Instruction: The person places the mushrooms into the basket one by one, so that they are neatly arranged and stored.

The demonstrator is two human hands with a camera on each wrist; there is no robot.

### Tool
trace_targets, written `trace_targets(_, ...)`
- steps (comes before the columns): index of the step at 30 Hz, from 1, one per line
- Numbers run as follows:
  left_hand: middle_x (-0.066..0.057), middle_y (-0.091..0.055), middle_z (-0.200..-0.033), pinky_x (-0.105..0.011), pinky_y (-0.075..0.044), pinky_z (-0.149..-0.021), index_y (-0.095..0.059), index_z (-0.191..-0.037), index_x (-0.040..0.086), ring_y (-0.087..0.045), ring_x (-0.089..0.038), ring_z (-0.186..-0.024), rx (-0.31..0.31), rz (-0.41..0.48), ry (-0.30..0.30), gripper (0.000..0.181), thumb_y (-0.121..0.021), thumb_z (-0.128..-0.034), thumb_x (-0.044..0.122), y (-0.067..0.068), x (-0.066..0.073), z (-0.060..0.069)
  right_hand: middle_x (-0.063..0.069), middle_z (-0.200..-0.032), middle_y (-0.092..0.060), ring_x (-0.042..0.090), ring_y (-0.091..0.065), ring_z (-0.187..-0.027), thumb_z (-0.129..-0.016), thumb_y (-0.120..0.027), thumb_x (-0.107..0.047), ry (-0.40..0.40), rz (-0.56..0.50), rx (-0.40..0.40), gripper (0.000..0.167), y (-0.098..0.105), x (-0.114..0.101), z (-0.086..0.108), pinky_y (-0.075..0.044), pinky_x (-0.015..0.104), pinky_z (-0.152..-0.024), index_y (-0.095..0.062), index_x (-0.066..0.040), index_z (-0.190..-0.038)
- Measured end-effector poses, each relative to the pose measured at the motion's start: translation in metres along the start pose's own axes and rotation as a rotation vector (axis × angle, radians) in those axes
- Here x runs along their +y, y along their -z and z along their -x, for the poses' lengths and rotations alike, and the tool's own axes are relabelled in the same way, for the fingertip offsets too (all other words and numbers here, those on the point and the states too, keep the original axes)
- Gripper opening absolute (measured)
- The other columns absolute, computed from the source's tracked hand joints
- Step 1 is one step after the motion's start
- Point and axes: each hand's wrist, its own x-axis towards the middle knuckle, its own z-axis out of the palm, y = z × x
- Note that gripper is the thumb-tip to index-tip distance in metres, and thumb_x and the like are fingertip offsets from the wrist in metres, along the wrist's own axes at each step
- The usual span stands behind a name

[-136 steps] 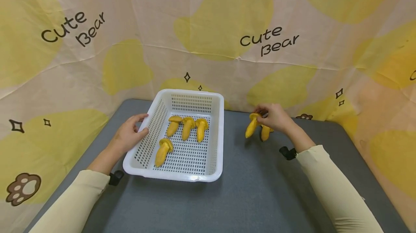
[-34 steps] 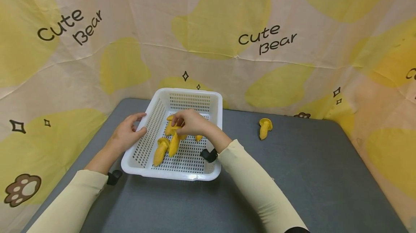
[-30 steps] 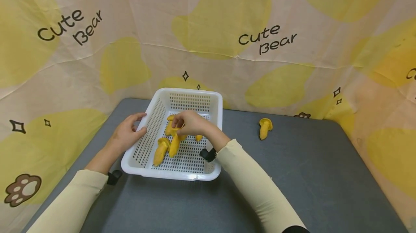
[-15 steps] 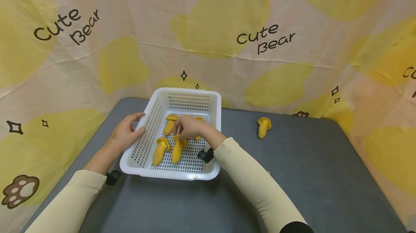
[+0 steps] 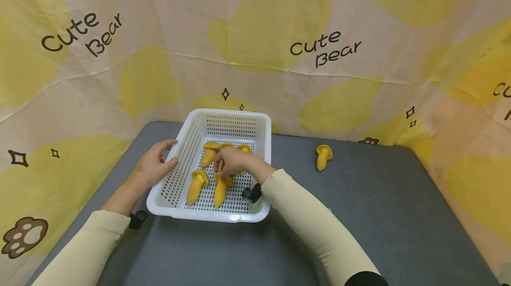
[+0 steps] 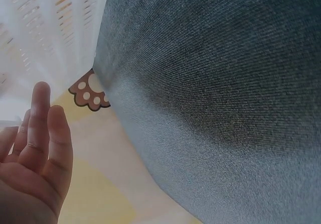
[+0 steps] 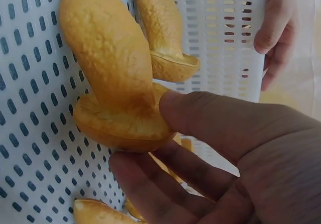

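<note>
In the head view, a white plastic basket (image 5: 249, 216) holds several yellow mushrooms with rounded caps and thick stems. My right hand (image 5: 233, 162) is inside it, thumb and index finger at the cap of one mushroom (image 5: 219, 193), whose stem points toward me. The right wrist view shows the thumb on that mushroom's (image 7: 108, 48) cap edge and the index finger beneath. Left of it lies another mushroom (image 5: 195, 190); others lie behind, partly hidden by the hand. My left hand (image 5: 153, 164) touches the basket's left rim; its fingers (image 6: 39, 128) look fairly straight outside the wall.
One more mushroom (image 5: 324, 157) lies on the grey table (image 5: 383, 197) right of the basket. A printed cloth (image 5: 255, 33) hangs behind the table and along both sides. Black wrist cameras (image 5: 252, 193) sit under both wrists.
My right hand has carried a mushroom from the table at the right into the basket, then moved it toward the basket's near side. My left hand has stayed at the rim.
</note>
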Motion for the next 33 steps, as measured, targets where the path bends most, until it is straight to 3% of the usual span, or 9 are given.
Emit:
trace_targets(9,-0.021,-0.044,-0.138,-0.029,-0.054,-0.052,-0.037,-0.145,0.008,-0.058,-0.020,-0.069,0.001,-0.002,0.008,0.058,-0.056,-0.0927,0.023,-0.001,0.000,0.000,0.003,-0.089,-0.064,0.014,-0.061,-0.070,-0.084,-0.071,-0.009,-0.006,0.013,-0.003,0.011,-0.003,0.001,-0.002,-0.055,0.023,-0.062,-0.068,-0.014,-0.093)
trace_targets(17,-0.021,-0.044,-0.137,-0.029,-0.054,-0.052,-0.037,-0.145,0.007,-0.058,-0.020,-0.069,0.003,0.003,0.005,0.058,-0.057,-0.0927,0.022,-0.001,0.001,0.000,0.001,-0.095,-0.065,0.012,-0.060,-0.078,-0.086,-0.069,-0.011,0.008,0.069,-0.010,0.013,-0.002,0.000,-0.001,-0.051,0.018,-0.063,-0.069,-0.013,-0.099)
trace_targets(24,-0.021,-0.044,-0.137,-0.029,-0.053,-0.052,-0.037,-0.146,0.007,-0.058,-0.020,-0.069,0.000,0.008,0.001,0.058,-0.056,-0.0929,0.022,0.000,0.001,0.000,0.001,-0.098,-0.065,0.012,-0.060,-0.082,-0.087,-0.068,-0.011,0.022,0.057,0.002,0.012,0.000,0.000,-0.001,-0.051,0.018,-0.066,-0.068,-0.014,-0.099)
trace_targets(33,-0.021,-0.044,-0.136,-0.029,-0.053,-0.052,-0.037,-0.145,0.006,-0.058,-0.020,-0.069,0.000,0.009,0.003,0.058,-0.056,-0.0927,0.021,0.000,0.001,0.001,0.005,-0.113,-0.067,0.015,-0.060,-0.099,-0.088,-0.067,-0.019,0.151,-0.035,0.118,0.023,0.009,-0.009,0.006,-0.051,0.020,-0.079,-0.067,-0.014,-0.110)
